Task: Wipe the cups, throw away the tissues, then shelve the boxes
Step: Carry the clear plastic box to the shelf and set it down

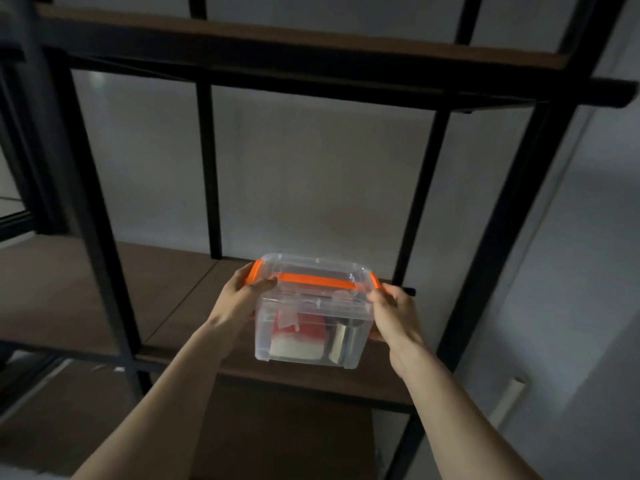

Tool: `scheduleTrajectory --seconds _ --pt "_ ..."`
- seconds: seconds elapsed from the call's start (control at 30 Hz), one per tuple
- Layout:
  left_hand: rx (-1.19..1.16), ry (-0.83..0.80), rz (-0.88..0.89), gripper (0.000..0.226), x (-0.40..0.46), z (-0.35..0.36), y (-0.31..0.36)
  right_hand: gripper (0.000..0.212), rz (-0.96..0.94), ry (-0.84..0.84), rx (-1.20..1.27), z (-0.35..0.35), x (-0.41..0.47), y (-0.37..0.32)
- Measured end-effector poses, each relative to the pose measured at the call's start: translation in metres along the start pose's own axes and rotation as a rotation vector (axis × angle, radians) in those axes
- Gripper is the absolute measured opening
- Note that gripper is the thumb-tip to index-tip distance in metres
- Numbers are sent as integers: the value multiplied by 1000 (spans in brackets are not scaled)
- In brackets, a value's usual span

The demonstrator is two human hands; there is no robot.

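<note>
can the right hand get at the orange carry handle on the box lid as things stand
Probably yes: the right hand grips the clear box at its right end, and the orange handle lies uncovered on the lid, though letting go leaves only the left hand holding.

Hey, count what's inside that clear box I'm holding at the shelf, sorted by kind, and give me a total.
Inside the clear plastic box with orange latches:
Red and white tissue pack: 1
Shiny metal cup: 1
Total: 2
Anything behind them is hidden.
</note>
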State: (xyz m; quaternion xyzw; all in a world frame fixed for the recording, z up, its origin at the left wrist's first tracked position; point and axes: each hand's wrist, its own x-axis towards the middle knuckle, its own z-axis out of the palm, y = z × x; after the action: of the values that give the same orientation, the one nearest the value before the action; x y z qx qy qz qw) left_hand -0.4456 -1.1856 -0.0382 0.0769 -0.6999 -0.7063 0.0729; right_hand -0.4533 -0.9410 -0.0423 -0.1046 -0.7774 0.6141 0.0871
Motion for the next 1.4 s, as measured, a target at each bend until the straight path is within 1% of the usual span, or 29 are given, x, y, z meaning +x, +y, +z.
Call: scheduleTrajectory --seconds 0.07,0.1,0.2,0.23,0.3,0.43,0.5,0.6,0.8,1.0,1.13,1.23,1.4 --pt "-9 18 -19 61 17 -19 -12 43 13 -27 2 28 12 5" --pt "-11 24 -26 61 26 -26 -18 39 21 -35 1 41 19 7" --pt "2 42 -72 63 59 -45 -39 21 55 -84 1 72 43 17" --pt "5 45 -89 65 67 -49 -44 19 67 -107 4 79 48 20" --pt "29 60 -118 67 91 -56 -56 18 98 -127 -3 99 67 27" --pt "86 102 -189 60 140 -67 -80 20 159 -153 -17 135 106 42" --pt "116 95 -211 55 160 -73 -94 21 179 -165 -34 151 121 52" --pt "132 79 -240 52 186 -84 -116 25 232 -177 -43 172 134 65" --pt "217 16 -231 53 221 -101 -156 38 319 -162 -17 208 139 93" --pt "265 -30 -210 50 238 -118 -189 50 335 -181 5 239 135 114" --pt "341 -43 -191 51 251 -127 -200 57 339 -187 17 254 132 118" --pt "388 -65 -179 51 259 -131 -210 62 376 -185 22 260 130 124" --pt "438 -110 -213 45 262 -134 -225 69 383 -222 -38 262 130 131"
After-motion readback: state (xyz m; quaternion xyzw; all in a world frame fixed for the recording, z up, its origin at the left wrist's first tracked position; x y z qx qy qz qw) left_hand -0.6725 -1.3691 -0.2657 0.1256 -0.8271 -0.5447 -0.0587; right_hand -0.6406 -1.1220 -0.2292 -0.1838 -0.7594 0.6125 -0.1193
